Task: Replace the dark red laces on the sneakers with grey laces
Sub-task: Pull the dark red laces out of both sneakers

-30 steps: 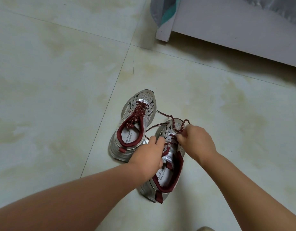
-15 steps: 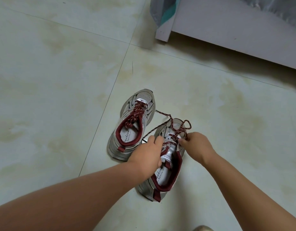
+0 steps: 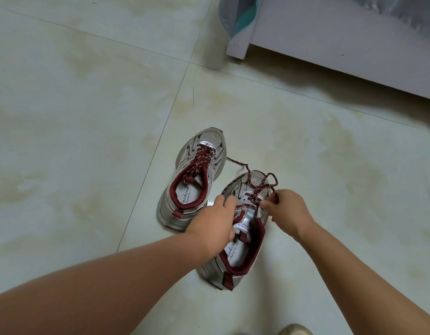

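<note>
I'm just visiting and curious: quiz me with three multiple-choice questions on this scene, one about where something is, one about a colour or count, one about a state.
1. Where does the far sneaker stand relative to the near sneaker?
A. to its left and further away
B. on top of it
C. to its right

2. What colour are the laces in view?
A. grey
B. dark red
C. blue

3. What is the right hand doing?
A. lying flat on the floor
B. pinching a lace of the near sneaker
C. holding the far sneaker

Answers:
1 A, it sits left of and beyond the near one.
2 B, both shoes carry dark red laces; no grey ones show.
3 B, its fingertips pinch the loosened lace, while the left hand holds that sneaker.
</note>
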Demonstrator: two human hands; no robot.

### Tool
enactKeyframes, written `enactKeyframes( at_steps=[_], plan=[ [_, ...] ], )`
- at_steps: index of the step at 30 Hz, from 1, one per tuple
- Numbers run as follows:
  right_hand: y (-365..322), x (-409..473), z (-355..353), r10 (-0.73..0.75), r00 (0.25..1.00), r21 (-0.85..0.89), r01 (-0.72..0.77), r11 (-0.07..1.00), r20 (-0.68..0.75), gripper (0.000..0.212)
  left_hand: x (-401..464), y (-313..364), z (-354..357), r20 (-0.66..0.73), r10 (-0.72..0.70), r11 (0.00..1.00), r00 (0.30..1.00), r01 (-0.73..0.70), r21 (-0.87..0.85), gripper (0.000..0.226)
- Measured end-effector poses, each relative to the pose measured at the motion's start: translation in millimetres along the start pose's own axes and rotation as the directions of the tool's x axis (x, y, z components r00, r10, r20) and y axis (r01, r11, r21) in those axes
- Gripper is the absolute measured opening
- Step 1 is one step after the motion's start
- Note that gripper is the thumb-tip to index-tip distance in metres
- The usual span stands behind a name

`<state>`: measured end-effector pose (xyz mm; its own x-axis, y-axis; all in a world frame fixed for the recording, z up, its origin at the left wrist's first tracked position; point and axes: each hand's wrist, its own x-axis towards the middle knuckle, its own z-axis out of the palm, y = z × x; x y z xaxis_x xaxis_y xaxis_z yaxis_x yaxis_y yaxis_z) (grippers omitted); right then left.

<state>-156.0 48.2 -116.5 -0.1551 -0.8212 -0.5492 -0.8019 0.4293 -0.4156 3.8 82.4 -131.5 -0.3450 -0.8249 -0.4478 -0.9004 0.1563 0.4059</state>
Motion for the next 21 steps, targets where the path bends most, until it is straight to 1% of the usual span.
enactKeyframes(
  at_steps=[1, 2, 3, 4, 5, 6, 7, 8, 10, 11, 12, 13, 14, 15, 17, 18, 19, 20, 21],
  plan=[
    [0.3, 0.9, -1.6, -0.002, 0.995, -0.022, 0.000, 1.000, -0.102, 0.023, -0.1, -0.1, 0.1, -0.001, 0.000, 1.000, 1.000, 0.000, -0.002, 0.036],
    [1.5, 1.6, -3.8, -0.012, 0.973, -0.020, 0.007, 1.000, -0.229, 0.023, 0.0, -0.2, 0.2, -0.002, -0.001, 1.000, 1.000, 0.001, -0.003, 0.036],
    [2.7, 2.2, -7.8, -0.009, 0.939, 0.034, 0.021, 0.999, -0.343, 0.020, -0.1, -0.3, 0.3, -0.003, 0.000, 1.000, 1.000, 0.000, -0.003, 0.036],
    [3.9, 3.5, -11.6, 0.021, 0.908, 0.133, 0.039, 0.990, -0.419, 0.018, 0.1, -0.3, 0.4, -0.005, 0.001, 1.000, 1.000, -0.001, -0.001, 0.036],
    [5.3, 6.0, -14.5, 0.068, 0.893, 0.247, 0.049, 0.968, -0.445, 0.018, 0.1, -0.2, 0.5, -0.005, 0.000, 1.000, 1.000, 0.000, 0.000, 0.035],
    [6.0, 6.7, -15.9, 0.105, 0.903, 0.336, 0.046, 0.941, -0.417, 0.021, 0.3, -0.1, 0.5, -0.005, -0.002, 1.000, 1.000, 0.002, -0.002, 0.034],
    [6.3, 5.9, -15.3, 0.125, 0.930, 0.390, 0.022, 0.920, -0.346, 0.026, 0.4, -0.1, 0.5, -0.006, -0.004, 1.000, 1.000, 0.004, -0.003, 0.034],
    [6.2, 4.1, -12.7, 0.135, 0.962, 0.421, -0.024, 0.907, -0.237, 0.029, 0.5, -0.2, 0.4, -0.006, -0.005, 1.000, 1.000, 0.005, -0.002, 0.034],
    [5.4, -0.4, -3.8, 0.127, 0.992, 0.427, -0.107, 0.898, -0.018, 0.025, 0.2, -0.4, 0.3, -0.005, -0.003, 1.000, 1.000, 0.003, 0.003, 0.034],
    [7.0, -0.3, 1.1, 0.109, 0.994, 0.393, -0.112, 0.913, 0.031, 0.023, 0.1, -0.5, 0.1, -0.003, -0.002, 1.000, 1.000, 0.002, 0.003, 0.034],
    [8.6, 0.8, 4.7, 0.092, 0.995, 0.358, -0.095, 0.929, 0.025, 0.021, -0.1, -0.7, 0.2, -0.001, -0.001, 1.000, 1.000, 0.001, 0.001, 0.034],
    [9.9, 2.6, 6.7, 0.085, 0.996, 0.338, -0.074, 0.938, -0.018, 0.021, -0.3, -1.0, 0.3, 0.001, -0.002, 1.000, 1.000, 0.002, -0.001, 0.034],
    [10.6, 4.4, 6.9, 0.089, 0.991, 0.346, -0.051, 0.937, -0.097, 0.024, -0.3, -1.1, 0.3, 0.001, -0.003, 1.000, 1.000, 0.003, -0.002, 0.035],
    [10.1, 6.1, 4.3, 0.110, 0.974, 0.396, -0.024, 0.918, -0.196, 0.025, -0.3, -1.2, 0.3, 0.002, -0.003, 1.000, 1.000, 0.003, -0.001, 0.035],
    [7.2, 6.9, -6.6, 0.174, 0.908, 0.546, 0.069, 0.835, -0.382, 0.025, -0.3, -1.4, 0.3, 0.002, -0.005, 1.000, 1.000, 0.005, -0.002, 0.036],
    [6.0, 6.5, -11.6, 0.205, 0.875, 0.603, 0.116, 0.789, -0.437, 0.025, -0.2, -1.3, 0.3, 0.004, -0.005, 1.000, 1.000, 0.005, -0.004, 0.036],
    [4.9, 5.5, -14.5, 0.223, 0.862, 0.646, 0.148, 0.749, -0.456, 0.025, -0.2, -1.2, 0.2, 0.005, -0.005, 1.000, 1.000, 0.005, -0.005, 0.036],
    [4.1, 4.5, -14.2, 0.227, 0.871, 0.676, 0.150, 0.722, -0.436, 0.024, -0.1, -1.3, 0.3, 0.005, -0.004, 1.000, 1.000, 0.004, -0.005, 0.036],
    [4.1, 4.4, -11.4, 0.216, 0.899, 0.683, 0.115, 0.721, -0.380, 0.022, -0.1, -1.5, 0.3, 0.004, -0.002, 1.000, 1.000, 0.002, -0.006, 0.036]
  ],
)
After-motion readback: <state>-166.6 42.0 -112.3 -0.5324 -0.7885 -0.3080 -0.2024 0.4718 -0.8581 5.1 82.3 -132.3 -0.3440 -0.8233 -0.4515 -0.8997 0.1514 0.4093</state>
